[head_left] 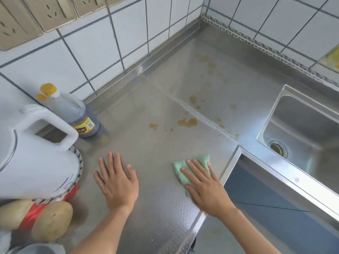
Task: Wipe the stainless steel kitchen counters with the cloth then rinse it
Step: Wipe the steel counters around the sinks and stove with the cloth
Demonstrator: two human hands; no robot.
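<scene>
A folded green cloth (pixel 183 165) lies on the stainless steel counter (pixel 156 107) near its front right corner. My right hand (pixel 203 187) presses flat on the cloth with straight fingers. My left hand (pixel 116 182) rests flat on the bare counter to the left, fingers spread, holding nothing. Brown stains (pixel 187 122) dot the counter further back, toward the tiled corner. The steel sink (pixel 302 132) with its drain (pixel 277 147) sits to the right.
A dark sauce bottle with a yellow cap (pixel 77 110) stands at the left by the wall. A white appliance (pixel 34 158) sits on a patterned plate beside it. Potatoes with a red bag (pixel 45 219) lie at the front left. Wall sockets (pixel 55 13) are above.
</scene>
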